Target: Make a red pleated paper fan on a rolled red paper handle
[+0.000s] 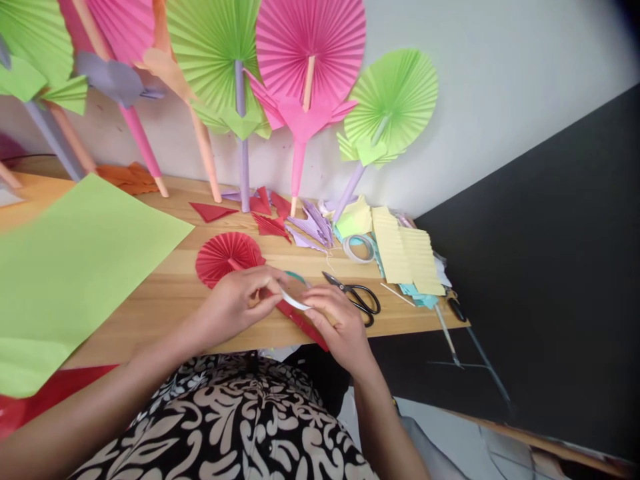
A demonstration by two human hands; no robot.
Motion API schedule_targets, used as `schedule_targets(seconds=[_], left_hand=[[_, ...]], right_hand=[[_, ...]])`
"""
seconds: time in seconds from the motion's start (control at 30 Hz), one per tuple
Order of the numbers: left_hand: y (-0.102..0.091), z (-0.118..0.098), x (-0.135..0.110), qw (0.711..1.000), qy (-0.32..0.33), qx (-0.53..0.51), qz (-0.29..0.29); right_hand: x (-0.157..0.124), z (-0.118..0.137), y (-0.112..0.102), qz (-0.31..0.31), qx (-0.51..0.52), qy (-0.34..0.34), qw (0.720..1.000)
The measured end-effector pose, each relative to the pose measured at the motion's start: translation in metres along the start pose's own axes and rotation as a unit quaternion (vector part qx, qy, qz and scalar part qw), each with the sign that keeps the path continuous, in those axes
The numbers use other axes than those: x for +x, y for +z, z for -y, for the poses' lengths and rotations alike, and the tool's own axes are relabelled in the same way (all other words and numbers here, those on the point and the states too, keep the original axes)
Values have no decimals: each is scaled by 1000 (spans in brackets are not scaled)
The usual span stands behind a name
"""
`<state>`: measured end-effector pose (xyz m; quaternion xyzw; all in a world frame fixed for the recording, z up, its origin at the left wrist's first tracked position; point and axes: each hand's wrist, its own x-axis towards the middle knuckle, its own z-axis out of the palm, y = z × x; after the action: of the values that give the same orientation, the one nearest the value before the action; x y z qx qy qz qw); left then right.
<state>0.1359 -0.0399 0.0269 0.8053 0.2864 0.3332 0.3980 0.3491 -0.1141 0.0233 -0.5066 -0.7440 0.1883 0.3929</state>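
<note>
A short white strip [295,301], which looks like tape, is stretched between my two hands over the table. My left hand [250,297] pinches one end between thumb and finger, and my right hand [337,317] is closed on the other. Under the hands lies a red pleated paper fan [227,257], its red handle [313,331] running beneath them towards the table's front edge. The curved teal edge [296,275] of something mostly hidden shows behind the strip. Black-handled scissors [357,293] rest just beyond my right hand.
Finished pink and green paper fans [310,53] lean along the wall. Green paper sheets [80,267] cover the table's left side. Red and purple scraps [313,223], a tape roll [359,248], pleated yellow paper [405,250] and a brush [447,337] lie towards the back and right.
</note>
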Motion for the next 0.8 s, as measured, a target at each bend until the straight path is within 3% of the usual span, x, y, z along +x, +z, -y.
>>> schedule_targets(seconds=[0.13, 0.27, 0.4, 0.53, 0.67, 0.8], left_hand=[[5, 0, 3, 995, -64, -66, 33], [5, 2, 6, 978, -129, -161, -37], [3, 4, 7, 936, -205, -269, -98], [6, 3, 10, 880, -248, -387, -118], [9, 1, 15, 835, -260, -473, -108], [9, -1, 16, 807, -273, -514, -99]], right_hand=[[-18, -12, -16, -24, -40, 50, 998], [-36, -45, -44, -36, -200, 114, 972], [-47, -73, -57, 27, -316, 144, 937], [-49, -81, -54, 53, -342, 141, 928], [-46, -75, -59, 37, -266, 179, 947], [-44, -47, -66, -43, 30, 282, 958]])
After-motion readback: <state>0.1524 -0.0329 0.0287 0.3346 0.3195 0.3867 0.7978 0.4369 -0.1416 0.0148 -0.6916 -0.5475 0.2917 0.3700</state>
